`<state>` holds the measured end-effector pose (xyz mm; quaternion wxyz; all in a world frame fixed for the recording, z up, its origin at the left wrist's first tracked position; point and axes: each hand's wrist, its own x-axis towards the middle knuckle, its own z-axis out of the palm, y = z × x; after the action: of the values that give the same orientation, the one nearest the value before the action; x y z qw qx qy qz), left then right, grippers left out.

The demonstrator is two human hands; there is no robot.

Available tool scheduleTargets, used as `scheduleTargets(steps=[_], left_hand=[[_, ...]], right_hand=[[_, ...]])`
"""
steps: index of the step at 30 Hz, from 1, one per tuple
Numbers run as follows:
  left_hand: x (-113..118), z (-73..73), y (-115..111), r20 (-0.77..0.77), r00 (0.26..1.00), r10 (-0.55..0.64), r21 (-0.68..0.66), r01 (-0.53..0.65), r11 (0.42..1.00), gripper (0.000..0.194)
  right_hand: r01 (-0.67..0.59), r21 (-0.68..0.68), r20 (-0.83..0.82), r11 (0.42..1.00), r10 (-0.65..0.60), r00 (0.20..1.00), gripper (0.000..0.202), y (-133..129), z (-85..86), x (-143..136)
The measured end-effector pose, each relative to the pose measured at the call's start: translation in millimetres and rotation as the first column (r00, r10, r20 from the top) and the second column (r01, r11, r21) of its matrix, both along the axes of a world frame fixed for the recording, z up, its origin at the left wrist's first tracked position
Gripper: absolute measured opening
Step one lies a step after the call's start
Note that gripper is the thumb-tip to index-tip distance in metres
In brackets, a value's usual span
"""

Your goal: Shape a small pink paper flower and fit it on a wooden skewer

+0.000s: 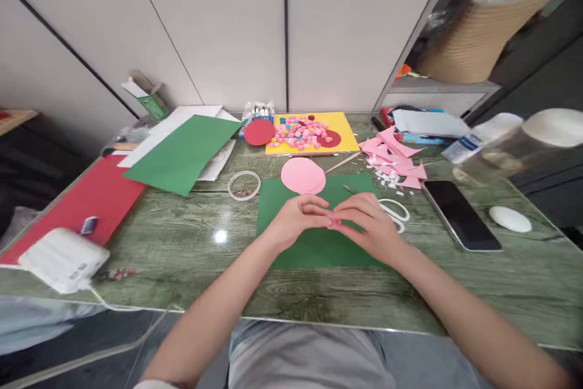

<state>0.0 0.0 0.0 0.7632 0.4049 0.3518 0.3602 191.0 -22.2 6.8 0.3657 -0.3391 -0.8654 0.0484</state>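
Fingertips of my left hand [304, 218] and my right hand [367, 224] meet over a green sheet [314, 254]. Between them they pinch a small pink piece of paper [334, 224], mostly hidden by the fingers. Just beyond my left hand lie overlapping pink paper circles [300, 175]. White-handled scissors [401, 212] rest beside my right hand, their blades partly hidden behind it.
Behind are a yellow sheet [348, 128] with many small pink pieces and a red circle [259, 132]. Pink scraps [392, 155], a phone [460, 216] and a clear jug [494, 158] stand right. Left are a tape roll [245, 185], a green sheet [184, 152] and a white device [64, 258].
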Motion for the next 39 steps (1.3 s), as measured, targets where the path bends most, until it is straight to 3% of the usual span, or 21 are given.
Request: scheduleTargets(steps=[7,16,22,34,39], left_hand=[[-0.8,6.3,-3.4,0.010,1.000,-0.009,-0.043,0.010,0.999,0.033],[4.5,11.0,-7.0,0.029,0.998,0.054,-0.074,-0.052,0.996,0.034],[5.8,8.4,-6.8,0.068,0.994,0.081,-0.089,-0.075,0.993,0.033],[6.5,4.6,-8.4,0.128,0.989,0.080,-0.043,-0.075,0.996,0.030],[6.3,4.1,-9.0,0.096,0.992,0.085,0.020,-0.088,0.996,0.028]], right_hand=[[-0.023,-0.095,-0.045,0.995,0.019,0.999,0.012,1.6,-0.7,-0.9],[0.043,0.015,-0.015,0.999,-0.043,0.999,0.013,1.6,-8.5,0.6],[0.063,0.005,-0.029,0.998,-0.063,0.998,0.011,1.3,-7.9,-1.4],[0.089,-0.062,-0.067,0.994,-0.093,0.993,0.012,-0.5,-8.1,-1.4],[0.086,-0.022,-0.091,0.996,-0.088,0.992,0.011,-0.9,-7.6,-2.3]])
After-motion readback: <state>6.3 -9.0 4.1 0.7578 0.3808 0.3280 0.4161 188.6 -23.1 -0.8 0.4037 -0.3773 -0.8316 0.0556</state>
